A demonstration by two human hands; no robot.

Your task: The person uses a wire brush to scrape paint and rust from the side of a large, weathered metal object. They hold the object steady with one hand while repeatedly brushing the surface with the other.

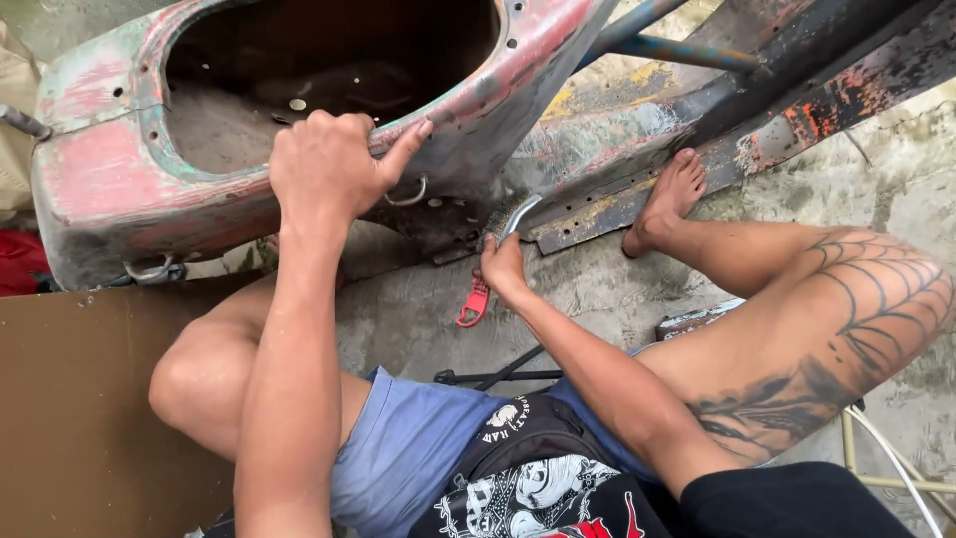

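The person sits on the concrete floor (418,309) in front of a rusted, red-and-green painted metal vehicle body shell (110,179) with a large hollow opening at its top. Inside that hollow lie grey dust and a few small pale, round bits; what they are cannot be told.

The left hand (324,164) is clamped on the rim of the shell's opening, fingers curled over the edge and thumb stretched along it. The right hand (501,267) is closed around the handle of a bent silver metal tool (520,214), whose upper end rests against the dark underside of the shell, beside a rusty flat metal floor panel (617,199) with a row of small holes. The person's bare foot (669,196) presses on that panel.

A small red plastic-handled tool (474,303) lies on the floor just below the right hand. A brown flat board (80,399) lies at the left.
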